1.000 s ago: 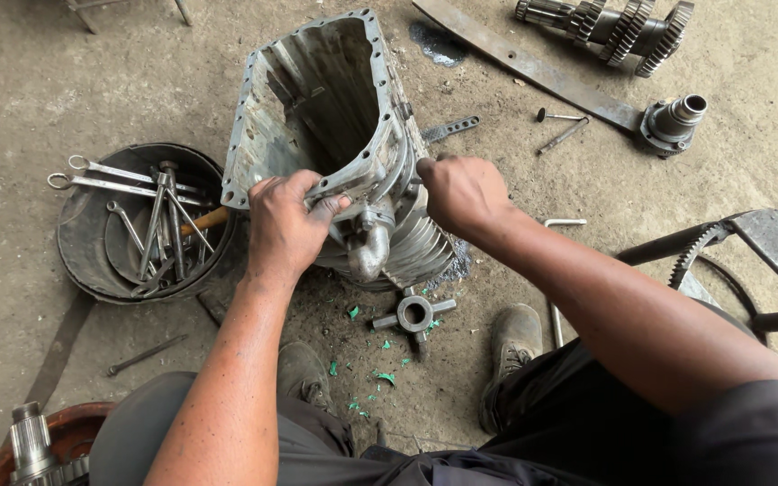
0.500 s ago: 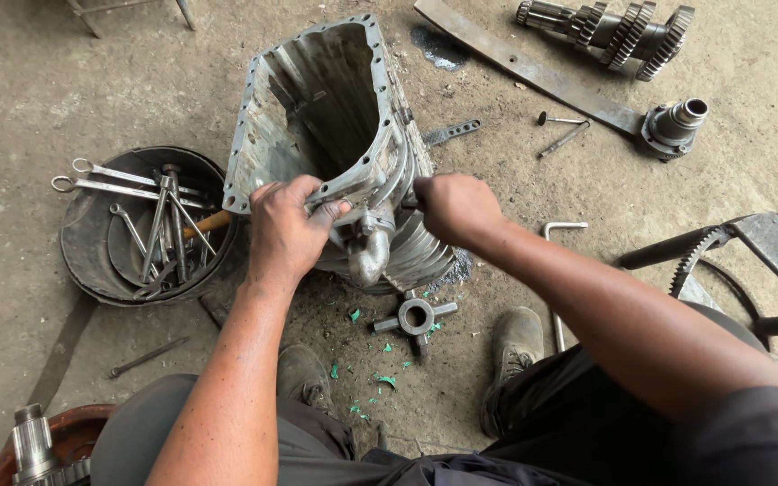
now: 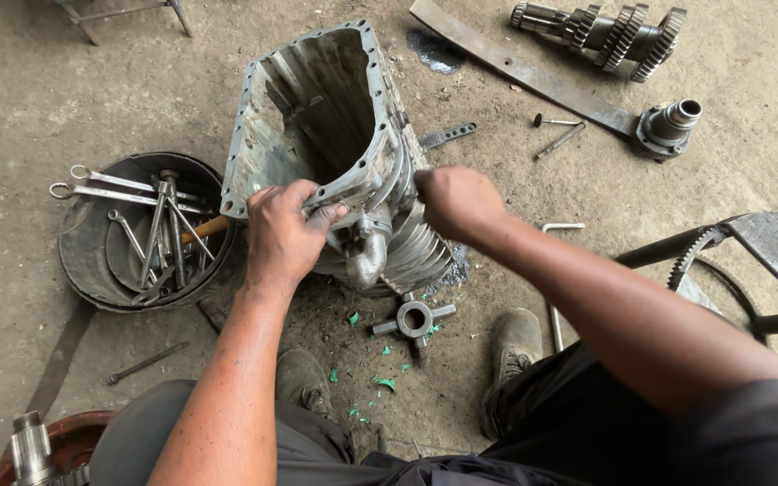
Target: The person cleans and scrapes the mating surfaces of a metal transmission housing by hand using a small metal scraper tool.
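Squarely in the middle of the concrete floor (image 3: 65,81) stands a gearbox housing (image 3: 326,135), an open grey metal casing set on its ribbed end, its bolt-holed flange facing up and away from the person. Both hands grip its near edge. The left hand (image 3: 285,234) is curled over the flange, fingers pressed together and hooked onto the rim, thumb lying along it. The right hand (image 3: 456,202) is closed in a fist against the right side of the housing, fingers wrapped out of sight; what they clasp, I cannot tell.

To the right lies a dark metal frame (image 3: 767,261) with a toothed ring on it. To the left, near the housing, sits a round black tub (image 3: 92,270) holding spanners (image 3: 150,225) and a wooden-handled tool, the handle poking towards the left hand. At the top right a long flat bar (image 3: 515,65) runs diagonally, with a gear shaft (image 3: 605,31) beyond it and a flanged hub (image 3: 668,126) at its lower end. The person's two shoes rest on the floor below the housing, the right shoe (image 3: 511,346) just beside an L-shaped key (image 3: 556,270).

Between the shoes and touching nothing lies a small cross piece (image 3: 413,318). Two loose bolts (image 3: 556,130) lie near the hub, and a short toothed piece (image 3: 447,135) just right of the housing. Green flecks (image 3: 380,382) are scattered before the left shoe (image 3: 303,378). A red part with a steel shaft (image 3: 33,445) shows at the bottom left corner.
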